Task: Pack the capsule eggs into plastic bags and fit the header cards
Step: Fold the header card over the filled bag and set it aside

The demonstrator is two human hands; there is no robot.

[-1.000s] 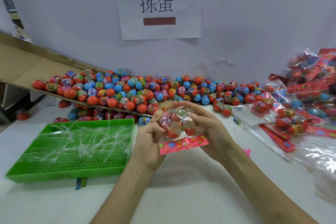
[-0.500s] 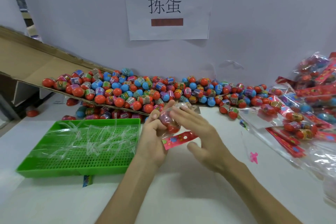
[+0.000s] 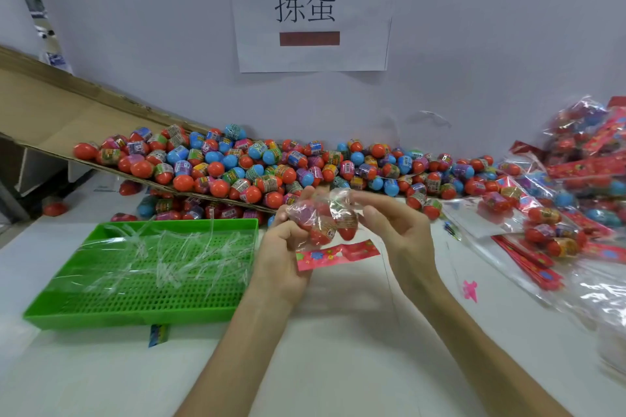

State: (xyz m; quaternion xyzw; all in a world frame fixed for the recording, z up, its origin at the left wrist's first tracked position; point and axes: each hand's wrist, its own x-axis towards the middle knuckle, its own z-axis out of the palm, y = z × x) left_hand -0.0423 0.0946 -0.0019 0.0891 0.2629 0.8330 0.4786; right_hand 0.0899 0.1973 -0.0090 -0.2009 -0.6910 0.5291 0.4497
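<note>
A clear plastic bag (image 3: 325, 217) with several red capsule eggs inside is held up above the white table. Its pink header card (image 3: 337, 253) hangs below the eggs. My left hand (image 3: 283, 257) grips the bag's left side. My right hand (image 3: 398, 230) pinches the bag's upper right corner between thumb and fingertips, the other fingers spread. Behind the hands, a long heap of loose red, blue and purple capsule eggs (image 3: 257, 169) lies along the wall.
A green perforated tray (image 3: 142, 301) holding clear plastic strips sits at the left. A cardboard ramp (image 3: 50, 112) slopes down into the egg heap. Packed bags with red header cards (image 3: 569, 213) pile up at the right. A pink scrap (image 3: 470, 289) lies on the table.
The camera view has shifted left. My right hand let go of the bag's front, then came back to pinch its upper right corner; the bag has turned slightly in my left hand.
</note>
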